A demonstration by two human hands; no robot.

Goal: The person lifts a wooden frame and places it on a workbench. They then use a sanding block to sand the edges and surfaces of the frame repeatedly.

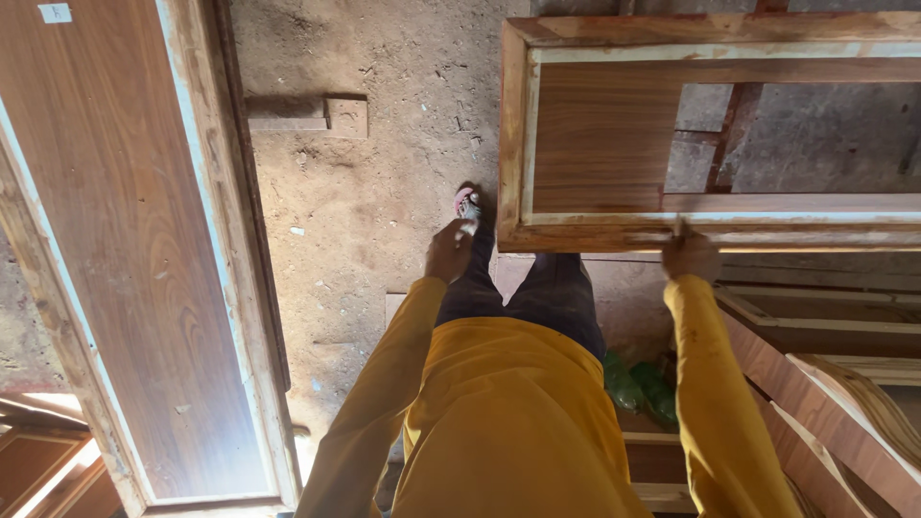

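A wooden door [595,134] with a brown panel and open squares lies flat ahead on the right. My right hand [689,255] grips its near edge, fingers curled over the rail. My left hand [449,251] hangs free to the left of the door's corner, closed in a loose fist above my foot in a pink sandal [467,202]. Whether it holds anything small is unclear. Yellow sleeves cover both arms.
A second long wooden door [125,269] lies on the left. Small wood blocks [331,115] sit on the dirt floor [374,192] between the doors. Green plastic bottles [638,388] and stacked wooden frames [825,403] are at lower right.
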